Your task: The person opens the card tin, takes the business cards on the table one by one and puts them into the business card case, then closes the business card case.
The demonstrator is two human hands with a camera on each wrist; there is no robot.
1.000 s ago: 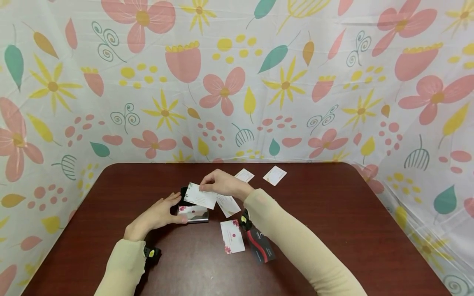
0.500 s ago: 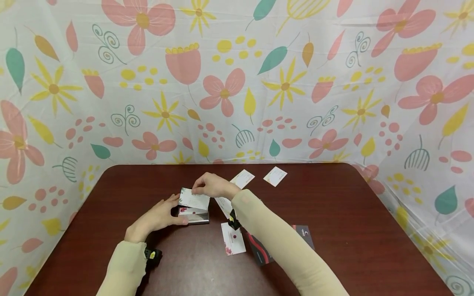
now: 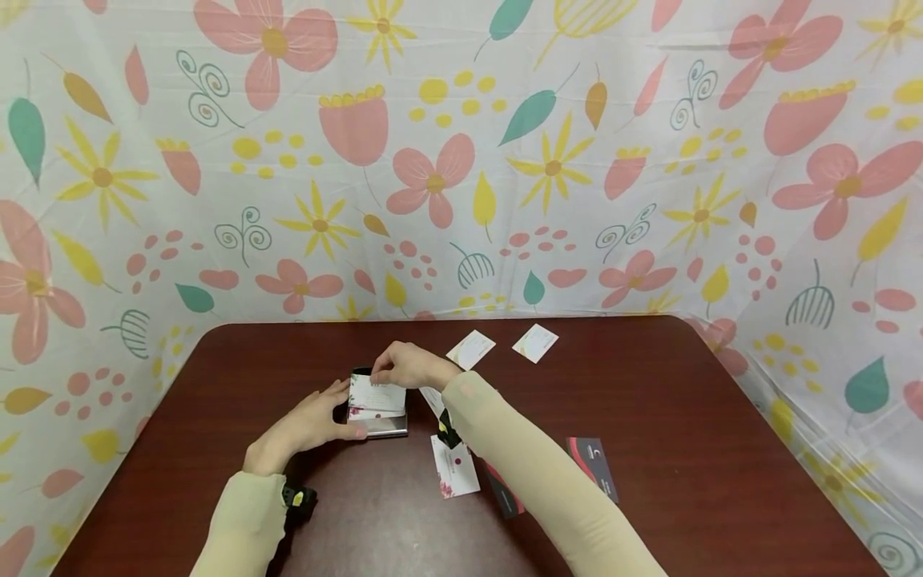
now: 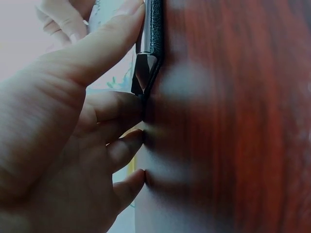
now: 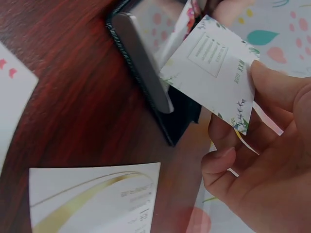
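Note:
A black card case (image 3: 389,426) with a shiny metal front lies unfolded on the table. My left hand (image 3: 308,420) holds it at the left side, thumb on the front metal edge and fingers along the side, seen close up in the left wrist view. Between thumb and fingers, my right hand (image 3: 413,367) pinches a white business card (image 5: 211,65) with green leaf corners. The card tilts over the open case in the right wrist view, its lower edge at the metal pocket (image 5: 146,63). A pink-flowered card (image 3: 368,414) sits in the pocket behind the metal.
On the brown table (image 3: 692,417), a pink-flowered white card (image 3: 454,466) lies to the case's right. Dark red-striped cards (image 3: 594,465) lie partly under my right sleeve. Two white cards (image 3: 471,350) (image 3: 536,343) are at the back. A gold-swoosh card (image 5: 92,199) lies near the case.
My right hand has carried the leaf-cornered card left and down onto the case, lining it up with the pocket. The left hand has stayed on the case.

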